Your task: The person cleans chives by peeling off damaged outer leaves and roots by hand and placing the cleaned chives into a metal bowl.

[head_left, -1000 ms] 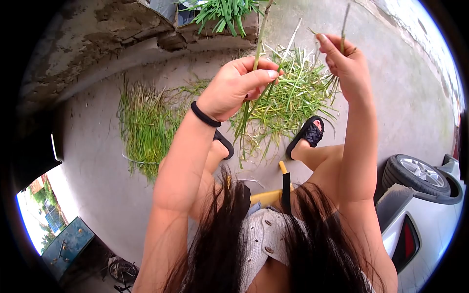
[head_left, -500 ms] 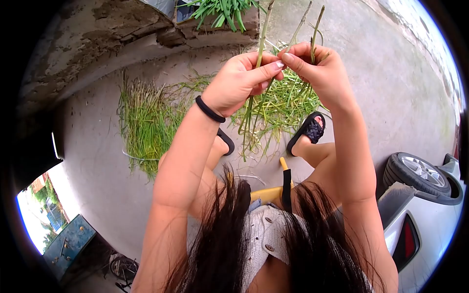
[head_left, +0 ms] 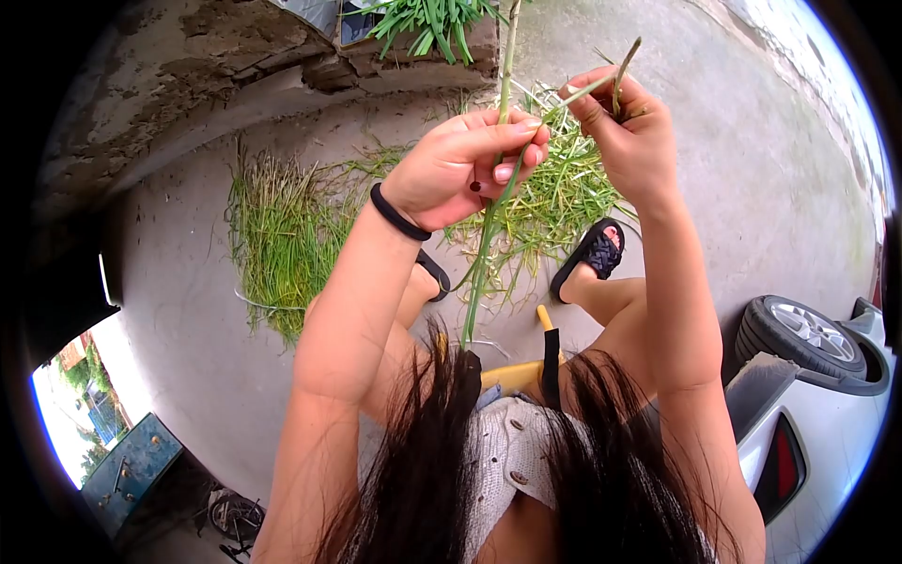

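Note:
My left hand [head_left: 470,160], a black band at its wrist, is closed around a long green stalk [head_left: 508,80]. The stalk's pale end points up past the fingers, and thin green leaves [head_left: 482,268] hang below toward my lap. Slightly higher and to the right, my right hand [head_left: 625,132] is closed on a stalk with a brownish end [head_left: 624,73]. A pale green strip [head_left: 575,98] stretches between the fingertips of both hands. Behind the hands, loose green stalks and leaves [head_left: 568,193] are scattered on the ground.
A laid-out heap of long green stalks [head_left: 287,230] lies at left on the concrete. More green leaves [head_left: 437,23] rest on a ledge [head_left: 404,80] at the top. At right are a wheel [head_left: 808,334] and a silver car part [head_left: 836,442]. Something yellow [head_left: 512,376] is between my legs.
My hands have moved apart, the right one up and to the right. The pale strip now spans the gap between them. The leaves under my left hand hang closer to my lap.

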